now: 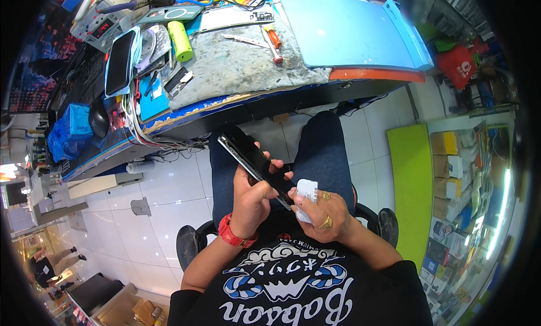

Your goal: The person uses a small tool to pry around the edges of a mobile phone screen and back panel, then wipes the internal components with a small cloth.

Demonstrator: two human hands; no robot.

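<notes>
The phone (256, 167) lies at the centre of the clock, above the lap, slanting from eleven o'clock at its far end to five at its near end. It is black and glossy, with a pale, metallic edge running down its left side. The left hand (251, 199), wearing one red band (234, 234), is clamped around it, thumb on the near side and fingertips showing past the far one. Right of that, towards five, the right hand (328, 216) is closed on one white slip (306, 197) with small dark print, close by the phone's near end; whether slip and phone touch, I cannot tell. Two gold rings sit on this hand.

Counted from the left: one blue bag (69, 135) at nine; one black mouse (98, 120) between nine and ten; one second phone (119, 61), dark-faced, at ten; one lime cylinder (180, 41) near eleven; one blue mat (344, 32) at one; one green panel (408, 196) between three and four; one red bag (455, 66) at two.
</notes>
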